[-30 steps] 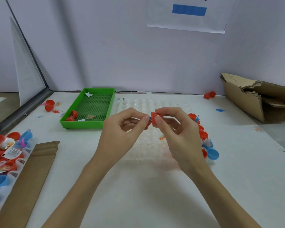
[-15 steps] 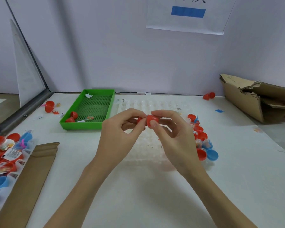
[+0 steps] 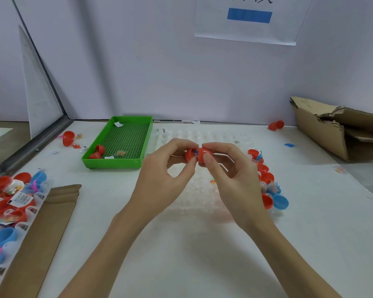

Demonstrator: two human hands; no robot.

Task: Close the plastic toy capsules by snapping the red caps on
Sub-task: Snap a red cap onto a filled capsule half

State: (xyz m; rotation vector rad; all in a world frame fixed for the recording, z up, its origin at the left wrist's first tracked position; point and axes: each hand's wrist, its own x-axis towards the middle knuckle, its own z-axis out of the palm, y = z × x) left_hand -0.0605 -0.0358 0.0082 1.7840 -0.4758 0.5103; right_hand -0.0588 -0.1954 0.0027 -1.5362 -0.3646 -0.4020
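The red cap [image 3: 204, 154] meets the capsule half [image 3: 189, 154] above the worktop [image 3: 181, 244]. Right hand [image 3: 230, 179] pinches the cap, left hand [image 3: 159, 179] the half. Both look light, hard, maybe slippery; hold the round sides.

Head view, down, seemingly close overhead.

A pale lilac partition wall [image 3: 138, 61] is standing behind a white table [image 3: 202, 244], with a white paper sign [image 3: 249, 20] (a blue bar printed on it) hanging at upper right. A grey-framed panel [image 3: 41, 100] is leaning at the left edge, and soft, even light is falling over everything.
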